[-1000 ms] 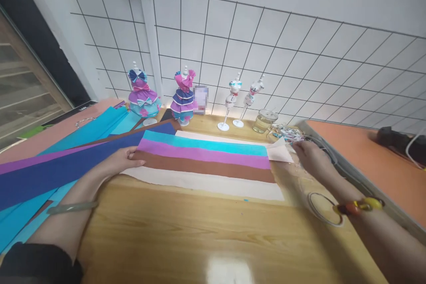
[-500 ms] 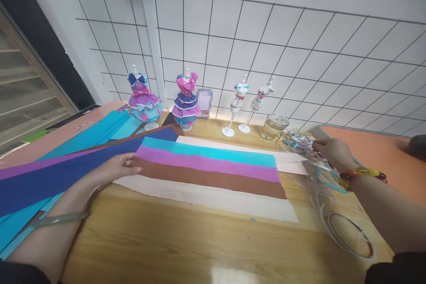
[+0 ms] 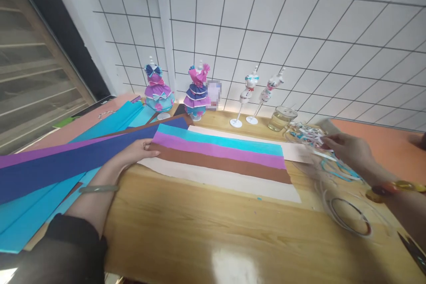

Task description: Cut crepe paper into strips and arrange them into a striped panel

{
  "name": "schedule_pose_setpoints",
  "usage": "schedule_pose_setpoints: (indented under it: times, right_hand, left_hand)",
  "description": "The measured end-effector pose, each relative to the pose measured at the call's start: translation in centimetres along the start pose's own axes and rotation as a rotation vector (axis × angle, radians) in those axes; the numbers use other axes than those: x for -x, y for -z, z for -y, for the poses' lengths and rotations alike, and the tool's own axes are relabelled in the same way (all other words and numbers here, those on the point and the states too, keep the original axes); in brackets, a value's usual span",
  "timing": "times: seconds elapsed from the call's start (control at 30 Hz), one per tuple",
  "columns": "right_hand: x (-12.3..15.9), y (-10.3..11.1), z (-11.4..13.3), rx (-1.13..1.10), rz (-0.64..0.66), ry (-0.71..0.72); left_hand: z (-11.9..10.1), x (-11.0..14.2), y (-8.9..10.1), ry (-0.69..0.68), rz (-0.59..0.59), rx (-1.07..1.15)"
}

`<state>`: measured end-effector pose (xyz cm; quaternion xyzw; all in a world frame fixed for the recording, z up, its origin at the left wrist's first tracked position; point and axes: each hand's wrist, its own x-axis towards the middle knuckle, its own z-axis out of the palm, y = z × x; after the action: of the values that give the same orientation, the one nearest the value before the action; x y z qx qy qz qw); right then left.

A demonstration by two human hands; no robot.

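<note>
My left hand (image 3: 144, 151) grips the left end of a layered stack of thin paper or cloth strips: a turquoise strip (image 3: 219, 140), a purple strip (image 3: 219, 150), a brown strip (image 3: 222, 163) and a cream strip (image 3: 226, 179). The thumb lies on top of the brown one. On the right, my right hand (image 3: 349, 153) is closed in a pinch at the edge of a tangled heap of thin ribbons (image 3: 306, 133). Blurred ribbon trails below it; the fingertips are partly lost among the strands.
Two small mannequins in ruffled dresses (image 3: 159, 93) (image 3: 196, 95) and two barer mannequins (image 3: 246, 97) (image 3: 268, 93) stand along the wall. A glass jar (image 3: 282, 118) is beside the ribbons. Long blue strips (image 3: 83, 159) cover the left side. Ribbon loops (image 3: 349, 217) lie front right.
The view has shifted, so the table things appear further right and higher. My left hand keeps its hold on the strips. My right hand stays by the ribbon heap, the ribbons under it blurred.
</note>
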<state>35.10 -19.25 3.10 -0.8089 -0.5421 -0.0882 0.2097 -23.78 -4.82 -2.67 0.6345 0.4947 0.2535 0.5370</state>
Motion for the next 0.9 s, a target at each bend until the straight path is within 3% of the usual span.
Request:
schedule_pose_setpoints:
  times: [0.23,0.3,0.4,0.57,0.7,0.77,0.9]
  right_hand:
    - [10.2,-1.1,9.9,-0.183,0.578,0.457]
    - [12.2,-0.7,12.4,-0.223,0.650,0.595]
    - [13.4,-0.4,14.4,-0.212,0.694,0.685]
    - [13.7,-2.1,14.2,-0.067,0.662,0.775]
    - [12.7,-2.9,12.8,-0.094,0.715,0.675]
    - [10.3,-2.6,11.0,-0.070,0.680,0.559]
    - [2.7,-1.1,5.6,0.124,0.334,0.367]
  left_hand:
    - [0.5,-0.2,0.1,-0.005,0.068,0.113]
    - [0.4,-0.2,0.0,0.006,0.071,0.135]
    - [0.3,-0.2,-0.1,0.015,0.073,0.143]
    - [0.3,-0.1,-0.1,0.013,0.041,0.112]
    - [0.4,-0.2,0.0,-0.008,0.000,0.041]
    - [0.4,-0.2,0.1,0.004,0.012,0.032]
    - [0.3,-0.1,0.1,0.004,0.083,0.076]
